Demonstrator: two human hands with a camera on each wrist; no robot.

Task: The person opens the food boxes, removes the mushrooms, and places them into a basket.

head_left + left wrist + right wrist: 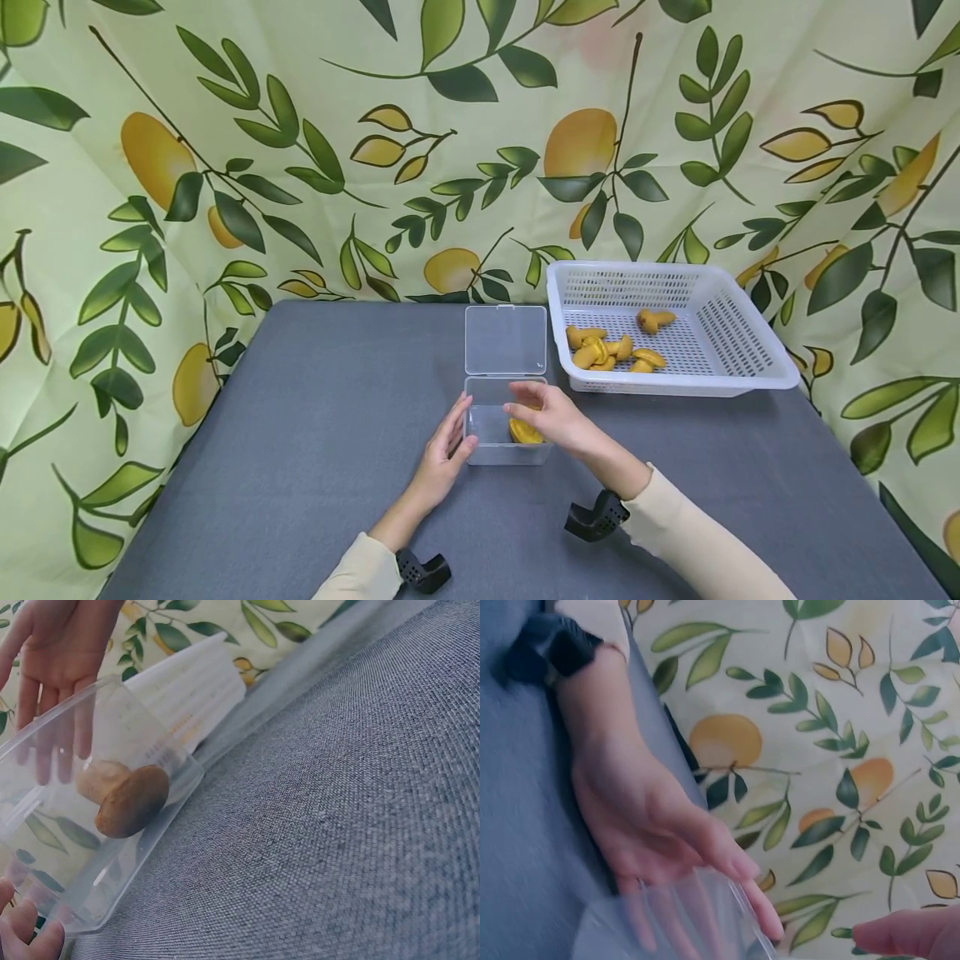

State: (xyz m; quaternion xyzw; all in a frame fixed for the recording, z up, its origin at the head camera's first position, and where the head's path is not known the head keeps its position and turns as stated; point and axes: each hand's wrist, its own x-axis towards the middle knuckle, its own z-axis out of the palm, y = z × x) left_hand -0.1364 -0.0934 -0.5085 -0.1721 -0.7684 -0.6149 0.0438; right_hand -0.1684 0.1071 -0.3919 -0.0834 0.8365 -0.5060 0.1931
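A clear plastic box [502,454] stands on the table with its hinged lid [506,340] tipped back. Inside it, toward the right wall, lies a mushroom [133,801] with a brown cap and a paler stem. My left hand [441,458] rests along the box's left wall, fingers extended and thumb apart. Over the right side of the box hovers my right hand [553,414], its fingers spread loosely with nothing between them. In the left wrist view, the right hand's fingers hang behind the clear wall, apart from the mushroom.
A white perforated basket [720,380] at the back right holds several yellow-brown mushrooms [592,352]. Grey cloth covers the table [330,400]. Behind it hangs a leaf-patterned curtain [465,208]. Each wrist wears a black camera mount [597,517].
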